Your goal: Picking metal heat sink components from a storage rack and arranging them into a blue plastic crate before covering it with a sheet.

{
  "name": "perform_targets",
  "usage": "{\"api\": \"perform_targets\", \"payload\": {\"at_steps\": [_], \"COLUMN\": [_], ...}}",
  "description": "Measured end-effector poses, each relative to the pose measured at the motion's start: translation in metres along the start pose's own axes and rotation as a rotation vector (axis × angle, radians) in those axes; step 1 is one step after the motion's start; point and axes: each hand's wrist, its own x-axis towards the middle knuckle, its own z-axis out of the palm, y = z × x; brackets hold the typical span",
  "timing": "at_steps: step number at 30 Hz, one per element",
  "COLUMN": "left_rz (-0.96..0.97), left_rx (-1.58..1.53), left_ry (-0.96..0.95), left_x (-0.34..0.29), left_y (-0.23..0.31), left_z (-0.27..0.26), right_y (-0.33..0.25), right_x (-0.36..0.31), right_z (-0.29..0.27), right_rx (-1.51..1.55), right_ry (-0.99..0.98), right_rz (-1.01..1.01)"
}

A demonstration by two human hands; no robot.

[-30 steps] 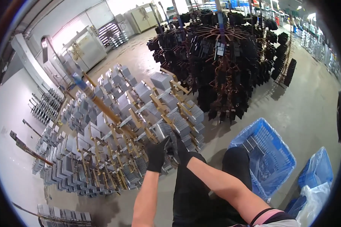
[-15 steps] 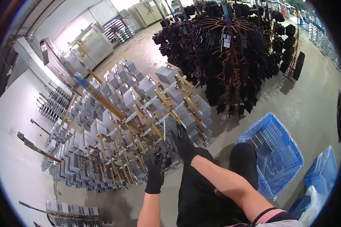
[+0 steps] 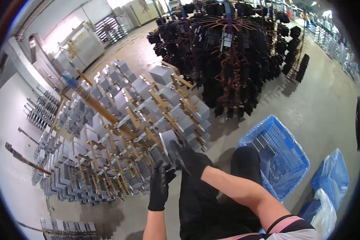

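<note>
My right hand, in a black glove, grips a silver finned heat sink at the near edge of a rack. The heat sink's pale flat side is turned up, and my fingers hide its lower part. Just left of it and lower, my left hand, also gloved in black, has its fingers pointing up and its thumb apart, with nothing in it. Beside both hands stands the rack, a slanted pole with brass-coloured arms bearing rows of silver heat sinks.
Right of my knees sits a blue basket, lined with clear plastic and holding a few finned pieces. Another blue basket is farther right. Beyond stands a large rack of black parts. A white wall borders the left.
My right hand has drawn back toward me with the heat sink, which now shows its flat side instead of its fins. My left hand's fingers have straightened. The whole view has shifted slightly.
</note>
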Motion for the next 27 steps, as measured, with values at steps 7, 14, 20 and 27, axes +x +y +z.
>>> {"api": "perform_targets", "payload": {"at_steps": [7,14,20,27], "left_rz": [0.413,0.024,0.339,0.703], "left_rx": [0.487,0.162,0.473,1.162], "left_ry": [-0.089,-0.224,-0.222,-0.232], "left_x": [-0.01,-0.005,0.012,0.039], "left_y": [0.012,0.024,0.005,-0.035], "left_z": [0.037,0.119,0.169,0.118], "right_y": [0.0,-0.017,0.06,0.306], "right_x": [-0.066,-0.111,-0.135,-0.212], "right_z": [-0.062,-0.184,-0.227,-0.256], "right_rx": [0.623,0.004,-0.076,-0.528], "right_ry": [-0.125,0.007,0.207,0.663], "right_rz": [-0.018,-0.045,0.079,0.359]}}
